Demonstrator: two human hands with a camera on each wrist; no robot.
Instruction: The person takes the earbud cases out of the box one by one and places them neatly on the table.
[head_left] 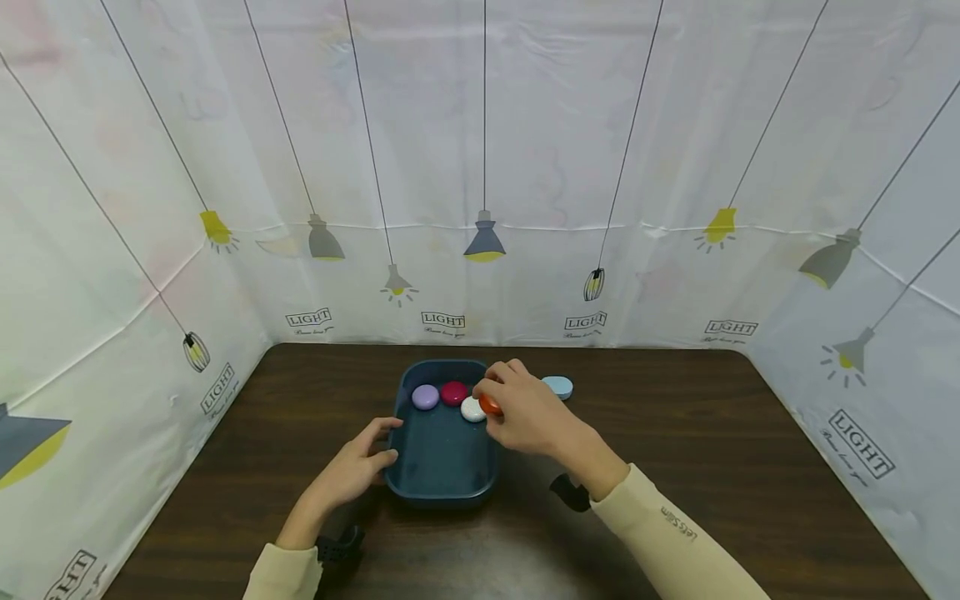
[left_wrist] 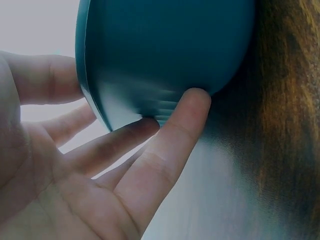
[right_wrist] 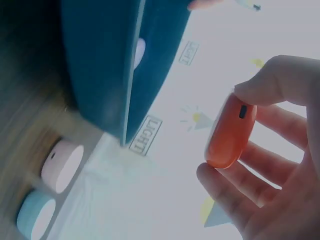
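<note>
My right hand [head_left: 525, 408] pinches an orange rounded puck [right_wrist: 231, 132] between thumb and fingers, above the right side of a dark blue rectangular bin [head_left: 442, 467]. A small dark slot shows in the puck's side. Along the bin's left side, my left hand [head_left: 356, 467] holds the wall, with two digits over the rim and other fingers [left_wrist: 192, 107] against the outside. Inside the bin, towards the far end, lie a purple puck [head_left: 425, 397], a red puck [head_left: 453, 393] and a white puck [head_left: 471, 409], the last partly covered by the right hand.
To the right of the bin, a light blue puck [head_left: 557, 387] lies on the dark wooden table [head_left: 675, 442]. Beside it in the right wrist view sits a pale pink puck [right_wrist: 62, 165], hidden in the head view. A white lamp-printed sheet [head_left: 540, 167] surrounds the table's back and sides.
</note>
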